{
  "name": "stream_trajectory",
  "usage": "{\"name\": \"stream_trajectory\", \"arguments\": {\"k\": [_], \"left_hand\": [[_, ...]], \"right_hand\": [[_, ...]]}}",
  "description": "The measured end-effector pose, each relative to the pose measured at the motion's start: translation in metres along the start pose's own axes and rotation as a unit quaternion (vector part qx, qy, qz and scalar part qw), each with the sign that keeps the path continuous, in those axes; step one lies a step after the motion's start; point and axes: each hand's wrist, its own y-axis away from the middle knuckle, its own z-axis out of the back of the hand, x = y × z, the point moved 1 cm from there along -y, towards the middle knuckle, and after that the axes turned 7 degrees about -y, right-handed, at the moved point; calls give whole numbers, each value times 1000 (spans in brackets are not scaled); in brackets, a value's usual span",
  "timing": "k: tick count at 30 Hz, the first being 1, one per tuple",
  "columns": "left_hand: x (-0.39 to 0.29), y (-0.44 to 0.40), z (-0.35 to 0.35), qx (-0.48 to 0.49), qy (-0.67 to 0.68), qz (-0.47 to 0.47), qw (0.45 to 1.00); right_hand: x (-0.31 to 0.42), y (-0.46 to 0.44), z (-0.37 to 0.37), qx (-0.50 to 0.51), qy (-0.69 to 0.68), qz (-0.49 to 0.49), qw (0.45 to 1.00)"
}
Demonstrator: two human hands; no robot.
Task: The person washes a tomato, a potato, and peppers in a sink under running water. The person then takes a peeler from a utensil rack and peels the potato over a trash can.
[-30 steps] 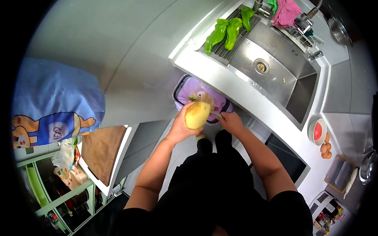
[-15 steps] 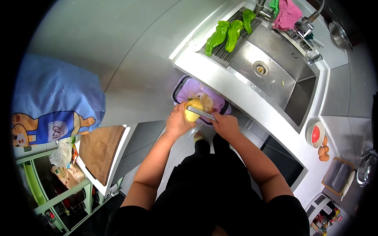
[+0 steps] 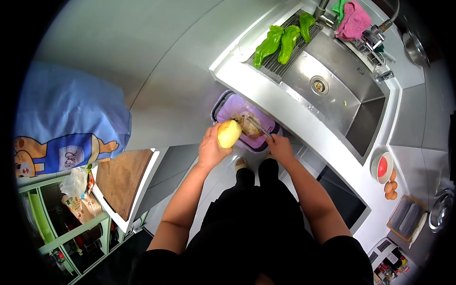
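My left hand (image 3: 212,149) is closed around a peeled yellow potato (image 3: 229,134). In my right hand (image 3: 281,149) is the handle of a metal peeler (image 3: 260,127), its head pointing up and left, apart from the potato. Both hands are over a bin (image 3: 222,108) lined with a purple bag. Inside the bin lie pale peelings (image 3: 248,126), partly covered by the peeler.
Right of the bin runs a white counter (image 3: 251,84) with a steel sink (image 3: 308,71). Green peppers (image 3: 288,43) lie on a drying rack. A bowl (image 3: 382,167) and several eggs (image 3: 390,186) stand farther right. At left are a blue bag (image 3: 76,114) and a wooden board (image 3: 124,183).
The peeler has come off the potato and moved right, over the peelings. My right hand has shifted slightly right, and the potato is turned in my left hand.
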Motion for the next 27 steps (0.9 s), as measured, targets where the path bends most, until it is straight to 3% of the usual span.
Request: {"name": "stream_trajectory", "arguments": {"k": [2, 4, 7, 11, 14, 16, 20, 22, 27], "left_hand": [[3, -2, -5, 21, 15, 18, 1000], [4, -3, -8, 33, 46, 10, 998], [-6, -4, -8, 47, 57, 16, 997], [-2, -4, -5, 47, 85, -47, 994], [-7, 1, 3, 81, 202, -1, 976], [-8, -6, 4, 118, 245, 58, 961], [-6, -3, 0, 111, 236, 31, 965], [-9, -4, 0, 88, 232, 19, 968], [-1, -1, -8, 59, 173, -6, 983]], "right_hand": [[24, 8, 8, -3, -41, -2, 999], [37, 13, 5, -6, 1, 96, 995], [42, 9, 7, 8, 36, 106, 994], [3, -7, -1, -10, 55, 36, 998], [-14, 3, -11, -6, -6, 34, 999], [25, 9, 5, -52, -101, 20, 993], [51, 11, 13, -38, -115, 62, 991], [56, 9, 20, -36, -55, 119, 991], [48, 0, 15, -11, -20, 80, 997]]}}
